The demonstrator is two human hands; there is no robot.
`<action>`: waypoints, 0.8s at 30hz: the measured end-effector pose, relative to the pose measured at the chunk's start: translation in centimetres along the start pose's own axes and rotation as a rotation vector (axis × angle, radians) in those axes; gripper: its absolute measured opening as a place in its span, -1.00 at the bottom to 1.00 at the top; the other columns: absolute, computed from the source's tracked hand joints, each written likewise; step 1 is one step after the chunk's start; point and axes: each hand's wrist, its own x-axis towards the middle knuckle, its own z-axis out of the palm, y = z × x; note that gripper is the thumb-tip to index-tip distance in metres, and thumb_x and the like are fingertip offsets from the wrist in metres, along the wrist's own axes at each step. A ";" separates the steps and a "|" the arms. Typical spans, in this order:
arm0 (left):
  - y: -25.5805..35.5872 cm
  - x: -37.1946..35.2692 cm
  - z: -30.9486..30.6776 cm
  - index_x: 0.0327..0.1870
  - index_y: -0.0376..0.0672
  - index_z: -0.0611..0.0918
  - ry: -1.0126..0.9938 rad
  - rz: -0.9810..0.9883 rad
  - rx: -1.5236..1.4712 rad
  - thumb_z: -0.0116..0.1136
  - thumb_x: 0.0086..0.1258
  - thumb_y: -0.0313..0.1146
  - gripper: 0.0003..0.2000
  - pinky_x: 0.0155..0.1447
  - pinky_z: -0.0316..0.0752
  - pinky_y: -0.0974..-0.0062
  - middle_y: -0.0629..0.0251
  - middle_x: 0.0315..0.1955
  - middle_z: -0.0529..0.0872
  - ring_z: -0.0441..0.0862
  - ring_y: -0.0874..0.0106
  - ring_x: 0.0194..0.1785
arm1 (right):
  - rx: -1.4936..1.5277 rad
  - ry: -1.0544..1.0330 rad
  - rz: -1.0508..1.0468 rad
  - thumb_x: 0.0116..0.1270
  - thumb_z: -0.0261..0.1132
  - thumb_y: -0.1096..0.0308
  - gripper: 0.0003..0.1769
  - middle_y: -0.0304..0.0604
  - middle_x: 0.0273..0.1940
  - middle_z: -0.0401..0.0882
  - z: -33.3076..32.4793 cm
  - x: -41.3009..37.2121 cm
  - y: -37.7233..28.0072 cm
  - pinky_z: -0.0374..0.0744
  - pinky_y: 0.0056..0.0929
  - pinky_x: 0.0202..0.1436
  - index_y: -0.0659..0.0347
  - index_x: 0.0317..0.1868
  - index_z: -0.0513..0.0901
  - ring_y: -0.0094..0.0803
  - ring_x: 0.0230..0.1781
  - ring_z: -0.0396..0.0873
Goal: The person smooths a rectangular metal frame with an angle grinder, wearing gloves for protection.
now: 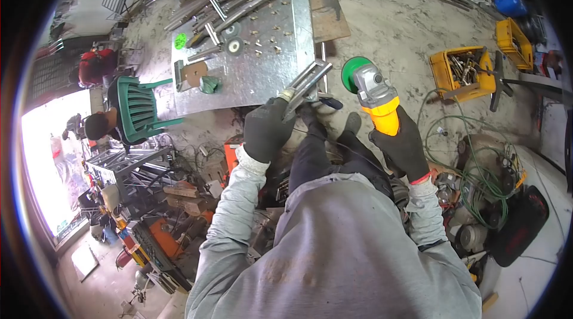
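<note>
In a dark glove, my left hand (267, 131) is closed round a shiny metal tube piece (305, 86), whose far end reaches over the right edge of the metal-topped table (262, 74). My right hand (404, 146), gloved too, grips the yellow body of an angle grinder (376, 96). The grinder's green disc (354, 74) points up and left, apart from the tube. Loose discs (234, 46) and small metal bits lie on the table, with a pile of metal tubes (224, 8) at its far side.
Yellow crates (462, 73) stand on the floor at the right, near a coiled green hose (477, 178). A green chair (140, 110) and a person (101, 125) are at the left. Metal frames (134, 169) and clutter lie below them.
</note>
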 end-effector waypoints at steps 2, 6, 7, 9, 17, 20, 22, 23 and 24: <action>-0.3 -0.4 1.2 0.34 -0.10 0.77 0.033 0.019 -0.031 0.48 0.40 -0.21 -0.51 -0.14 0.74 0.11 0.03 -0.16 0.88 0.85 0.03 -0.23 | -0.107 0.029 0.031 0.24 0.62 0.24 -0.44 0.05 -0.12 0.85 -0.6 -0.9 -0.7 0.75 -0.13 0.00 0.26 0.20 0.68 -0.11 -0.15 0.84; 0.3 -1.3 1.9 0.33 -0.14 0.76 0.035 0.040 -0.027 0.47 0.38 -0.23 -0.51 -0.15 0.74 0.10 0.05 -0.18 0.88 0.86 0.04 -0.23 | -0.117 0.045 0.062 0.24 0.62 0.23 -0.47 0.10 -0.11 0.84 -0.2 -2.2 -1.8 0.74 -0.11 -0.01 0.26 0.16 0.67 0.00 -0.13 0.85; 0.4 -1.4 1.9 0.31 -0.15 0.76 0.001 0.020 -0.018 0.47 0.37 -0.24 -0.51 -0.15 0.74 0.10 0.05 -0.20 0.87 0.86 0.04 -0.23 | -0.103 0.054 0.057 0.25 0.61 0.22 -0.47 0.10 -0.11 0.84 -0.1 -2.4 -2.0 0.74 -0.10 -0.01 0.25 0.16 0.67 0.00 -0.12 0.85; 0.4 -1.6 2.3 0.29 -0.16 0.77 0.007 0.011 -0.036 0.48 0.36 -0.23 -0.52 -0.15 0.74 0.10 0.05 -0.21 0.87 0.86 0.03 -0.23 | -0.106 0.054 0.047 0.26 0.61 0.21 -0.46 0.10 -0.11 0.84 0.2 -2.5 -2.0 0.74 -0.10 0.00 0.25 0.16 0.67 0.01 -0.12 0.84; 0.0 -1.1 1.7 0.24 -0.17 0.78 0.088 0.049 -0.119 0.51 0.32 -0.20 -0.52 -0.13 0.73 0.07 0.02 -0.22 0.87 0.86 0.00 -0.21 | -0.304 -0.013 0.065 0.30 0.58 0.17 -0.47 0.15 -0.08 0.84 1.5 -0.9 -5.8 0.73 -0.01 0.03 0.22 0.18 0.66 0.14 -0.06 0.84; 0.1 -0.8 0.9 0.24 -0.17 0.77 0.016 -0.020 -0.141 0.52 0.31 -0.18 -0.50 -0.12 0.73 0.06 0.00 -0.22 0.87 0.86 -0.02 -0.19 | -0.302 -0.048 0.035 0.28 0.56 0.18 -0.45 0.14 -0.11 0.80 2.5 -0.7 -7.0 0.69 -0.05 0.03 0.25 0.19 0.64 0.07 -0.10 0.80; 0.1 -0.7 0.6 0.25 -0.17 0.77 -0.025 -0.043 -0.153 0.53 0.32 -0.15 -0.49 -0.11 0.73 0.05 -0.02 -0.22 0.87 0.85 -0.04 -0.18 | -0.370 -0.126 0.023 0.29 0.56 0.18 -0.45 0.17 -0.09 0.80 2.8 -0.5 -7.4 0.69 0.00 0.03 0.26 0.20 0.64 0.13 -0.09 0.80; 0.1 -0.7 0.5 0.25 -0.17 0.77 -0.016 -0.047 -0.158 0.53 0.32 -0.15 -0.49 -0.11 0.73 0.05 -0.02 -0.22 0.87 0.85 -0.04 -0.18 | -0.380 -0.128 0.018 0.29 0.56 0.18 -0.45 0.17 -0.09 0.80 2.9 -0.4 -7.5 0.69 0.00 0.03 0.26 0.20 0.64 0.13 -0.09 0.80; 0.2 -0.6 0.5 0.26 -0.14 0.78 -0.002 -0.052 -0.182 0.51 0.34 -0.19 -0.52 -0.10 0.73 0.04 -0.01 -0.23 0.87 0.85 -0.05 -0.18 | -0.393 -0.111 -0.024 0.29 0.56 0.16 -0.47 0.15 -0.13 0.81 2.9 -0.3 -7.4 0.70 0.01 -0.01 0.25 0.17 0.65 0.12 -0.12 0.81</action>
